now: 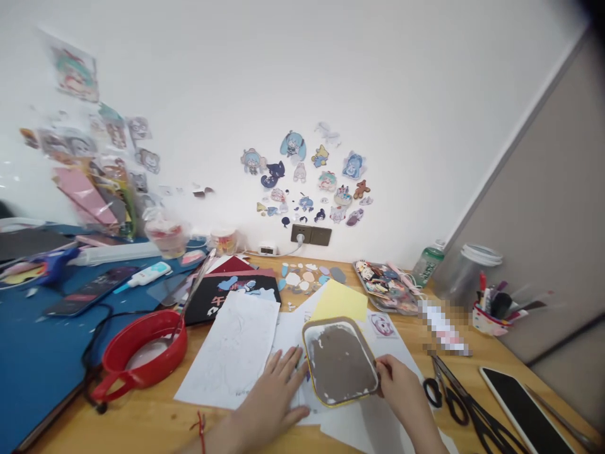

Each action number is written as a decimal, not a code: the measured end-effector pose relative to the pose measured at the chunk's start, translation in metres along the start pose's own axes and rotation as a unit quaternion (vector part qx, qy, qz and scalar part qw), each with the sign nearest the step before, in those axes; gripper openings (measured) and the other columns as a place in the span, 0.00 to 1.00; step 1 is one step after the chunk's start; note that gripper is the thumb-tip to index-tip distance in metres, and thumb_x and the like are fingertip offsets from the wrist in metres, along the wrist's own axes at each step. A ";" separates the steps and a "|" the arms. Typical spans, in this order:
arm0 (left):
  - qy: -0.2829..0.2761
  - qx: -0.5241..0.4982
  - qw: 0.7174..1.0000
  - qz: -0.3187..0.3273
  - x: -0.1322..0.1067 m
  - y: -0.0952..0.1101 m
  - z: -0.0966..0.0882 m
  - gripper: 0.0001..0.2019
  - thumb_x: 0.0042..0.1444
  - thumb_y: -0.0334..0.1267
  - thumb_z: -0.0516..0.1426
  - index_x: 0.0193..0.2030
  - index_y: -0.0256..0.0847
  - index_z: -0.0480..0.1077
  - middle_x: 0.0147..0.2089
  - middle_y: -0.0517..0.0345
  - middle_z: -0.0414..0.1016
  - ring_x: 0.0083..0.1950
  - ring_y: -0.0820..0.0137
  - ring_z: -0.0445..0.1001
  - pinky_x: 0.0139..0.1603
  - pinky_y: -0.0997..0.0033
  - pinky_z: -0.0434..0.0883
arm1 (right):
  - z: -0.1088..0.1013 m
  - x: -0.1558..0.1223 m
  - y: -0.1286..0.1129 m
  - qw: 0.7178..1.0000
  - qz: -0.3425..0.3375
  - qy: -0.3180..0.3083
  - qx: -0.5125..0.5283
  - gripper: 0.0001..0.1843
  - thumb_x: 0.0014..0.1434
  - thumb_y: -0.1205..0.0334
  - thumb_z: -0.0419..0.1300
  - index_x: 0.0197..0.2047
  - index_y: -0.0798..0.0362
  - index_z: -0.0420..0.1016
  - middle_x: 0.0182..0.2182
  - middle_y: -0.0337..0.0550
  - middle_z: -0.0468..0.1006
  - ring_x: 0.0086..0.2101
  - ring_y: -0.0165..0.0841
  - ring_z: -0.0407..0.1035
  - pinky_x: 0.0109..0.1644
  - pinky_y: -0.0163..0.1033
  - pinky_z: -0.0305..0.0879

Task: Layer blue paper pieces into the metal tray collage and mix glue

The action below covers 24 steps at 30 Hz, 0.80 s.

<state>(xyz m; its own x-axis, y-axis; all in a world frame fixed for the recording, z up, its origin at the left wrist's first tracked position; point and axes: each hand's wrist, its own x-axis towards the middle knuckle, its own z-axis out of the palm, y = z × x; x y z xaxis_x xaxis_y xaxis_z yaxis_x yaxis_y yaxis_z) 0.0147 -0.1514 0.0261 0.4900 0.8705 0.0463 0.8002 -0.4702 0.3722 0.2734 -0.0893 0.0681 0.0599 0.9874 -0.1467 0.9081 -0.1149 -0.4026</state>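
Observation:
My right hand (396, 384) pinches the right edge of a square tray-like piece (341, 362) with rounded corners, a yellowish rim and a grey-brown face with white patches round its border. It is tilted above the white paper. My left hand (274, 394) lies flat with fingers spread on the paper sheets, left of the square piece. Beside its fingertips is a white sheet with faint line drawings (236, 347). A yellow paper (339, 301) lies just behind the square piece, and a small pink character drawing (382, 325) shows to its right.
On the left stand a red handled bowl (142, 362), a glue tube (150, 275) and a dark phone (92, 291). Black scissors (466, 403) and a white-framed phone (524, 410) lie at the right. A pen cup (489, 318) and a box of cutouts (385, 287) stand further back.

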 end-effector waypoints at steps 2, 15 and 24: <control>0.017 -0.007 1.000 0.012 0.002 -0.006 -0.002 0.34 0.57 0.51 0.48 0.65 0.41 0.42 0.67 0.46 0.41 0.67 0.57 0.40 0.64 0.49 0.46 | 0.003 0.002 -0.008 1.000 -0.002 -0.007 0.008 0.13 0.59 0.65 0.41 0.33 0.51 0.66 0.28 0.42 0.77 0.29 0.34 0.71 0.32 0.34 0.58; -0.113 0.038 0.989 -0.081 -0.056 0.009 -0.053 0.32 0.56 0.51 0.48 0.63 0.32 0.52 0.64 0.38 0.46 0.65 0.48 0.44 0.62 0.41 0.45 | 0.048 -0.015 -0.040 0.996 -0.078 -0.049 0.021 0.12 0.60 0.65 0.35 0.31 0.50 0.57 0.24 0.44 0.75 0.29 0.35 0.70 0.34 0.36 0.58; -0.103 0.006 0.991 -0.089 -0.067 0.006 -0.072 0.27 0.54 0.41 0.53 0.61 0.42 0.56 0.63 0.45 0.54 0.63 0.52 0.53 0.61 0.46 0.51 | 0.051 -0.017 -0.009 0.994 -0.067 -0.066 0.059 0.11 0.59 0.62 0.39 0.29 0.49 0.59 0.25 0.40 0.75 0.27 0.32 0.69 0.32 0.33 0.59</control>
<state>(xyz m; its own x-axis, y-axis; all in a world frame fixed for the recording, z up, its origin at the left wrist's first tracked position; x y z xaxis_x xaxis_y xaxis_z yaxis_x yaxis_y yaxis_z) -0.0382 -0.2016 0.0917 0.3996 0.8923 -0.2102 0.8840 -0.3144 0.3459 0.2431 -0.1109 0.0277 -0.1201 0.9725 -0.1997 0.8488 -0.0038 -0.5287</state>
